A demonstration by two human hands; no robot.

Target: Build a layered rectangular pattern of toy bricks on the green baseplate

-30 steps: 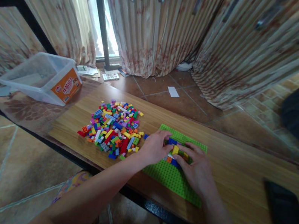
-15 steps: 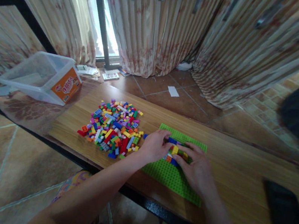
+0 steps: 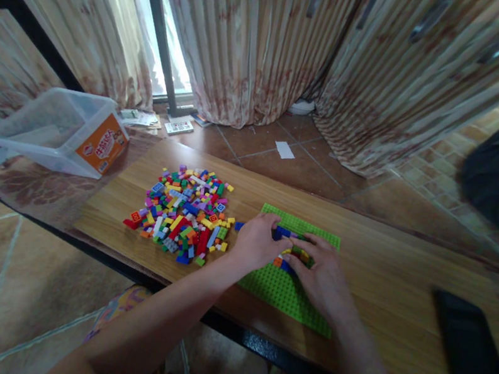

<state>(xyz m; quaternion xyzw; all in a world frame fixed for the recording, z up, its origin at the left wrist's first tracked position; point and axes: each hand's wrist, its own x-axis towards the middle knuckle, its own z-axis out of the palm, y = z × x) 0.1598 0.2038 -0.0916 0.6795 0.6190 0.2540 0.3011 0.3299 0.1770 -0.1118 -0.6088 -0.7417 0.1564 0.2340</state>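
Observation:
A green studded baseplate lies on the wooden table, carrying a cluster of building bricks. My left hand reaches over the cluster from the left, its thumb stretched across the middle and covering part of it. From the other side, my right hand grips the cluster, thumb in front and fingers behind. A blue brick shows behind the left thumb, and an orange brick in front of it. Yellow bricks are partly visible between the two hands. The fingertips hide the exact bricks they touch.
A pile of loose, mixed-colour bricks spreads left of the baseplate. Farther left stands a clear plastic bin with an orange label. A black phone-like slab lies at the right of the table. Curtains hang behind.
My left thumb has moved right over the yellow brick between my hands, now mostly hiding it. Both hands stay at the cluster. The whole view has shifted slightly.

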